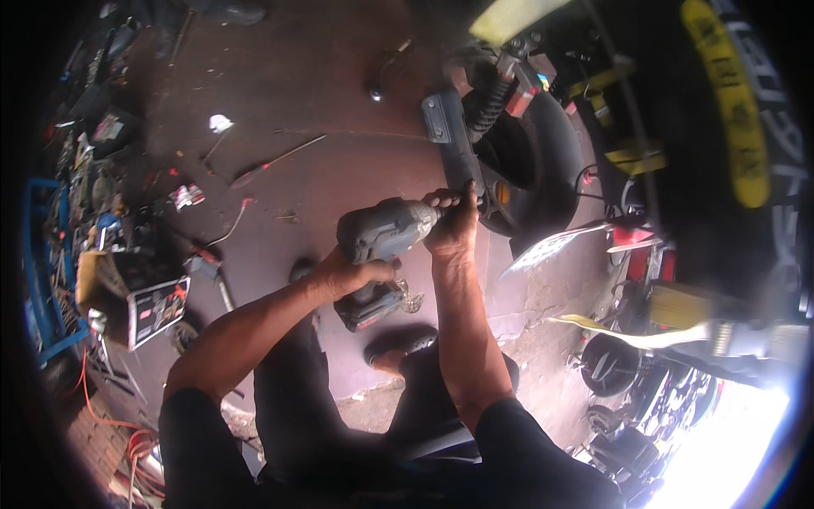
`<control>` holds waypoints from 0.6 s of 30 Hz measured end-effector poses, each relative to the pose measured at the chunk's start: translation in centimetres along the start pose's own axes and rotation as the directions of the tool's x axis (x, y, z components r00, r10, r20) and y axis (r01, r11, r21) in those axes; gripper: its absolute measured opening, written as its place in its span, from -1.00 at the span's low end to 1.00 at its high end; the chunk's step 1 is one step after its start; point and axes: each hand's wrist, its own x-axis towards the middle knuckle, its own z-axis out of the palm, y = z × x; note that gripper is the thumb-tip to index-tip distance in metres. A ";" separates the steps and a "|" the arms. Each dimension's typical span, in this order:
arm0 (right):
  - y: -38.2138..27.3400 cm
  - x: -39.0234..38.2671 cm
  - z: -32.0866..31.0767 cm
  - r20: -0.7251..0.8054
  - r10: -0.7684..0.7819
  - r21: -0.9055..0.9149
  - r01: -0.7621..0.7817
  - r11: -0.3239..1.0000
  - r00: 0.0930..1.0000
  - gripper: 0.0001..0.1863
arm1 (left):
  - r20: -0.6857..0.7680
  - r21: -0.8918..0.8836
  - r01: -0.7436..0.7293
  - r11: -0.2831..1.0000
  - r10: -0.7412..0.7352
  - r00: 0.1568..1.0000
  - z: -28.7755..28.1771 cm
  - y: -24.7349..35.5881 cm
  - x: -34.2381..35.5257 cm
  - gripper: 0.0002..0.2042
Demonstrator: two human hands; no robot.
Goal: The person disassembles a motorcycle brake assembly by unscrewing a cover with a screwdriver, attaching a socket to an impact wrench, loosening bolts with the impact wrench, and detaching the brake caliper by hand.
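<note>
- Your left hand [346, 276] is wrapped round the grey, pistol-shaped cordless driver [377, 229], nose toward the dark grey metal arm [462, 159] beside the black rubber tyre [560, 153].
- Your right hand [456, 227] curls at that nose; what its fingers clamp, I can't tell.
- Run it now, and the spin could nip those fingers; tilt it, and it might slip.

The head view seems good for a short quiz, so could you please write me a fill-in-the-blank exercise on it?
1. The left hand grips the power tool by its ____.
2. The right hand is at the tool's ____ end, away from its battery.
3. The small reflector near the tyre is coloured ____.
4. The box stands on the picture's ____ side.

Missing words: handle; front; orange; left.
</note>
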 end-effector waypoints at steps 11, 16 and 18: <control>2.2 6.1 -9.4 -0.017 -0.292 0.025 0.292 0.956 0.956 -0.88 | 0.183 0.131 -0.206 0.970 0.181 0.966 -2.9 -11.9 9.6 -0.80; 1.6 6.6 -10.3 -0.037 -0.318 0.004 0.318 0.948 0.947 -0.86 | 0.160 0.135 -0.261 0.956 0.239 0.958 -2.8 -15.3 12.0 -0.79; 1.0 6.8 -10.7 0.008 -0.333 -0.004 0.333 0.943 0.943 -0.84 | 0.184 0.111 -0.215 0.970 0.193 0.964 -3.0 -16.3 13.3 -0.77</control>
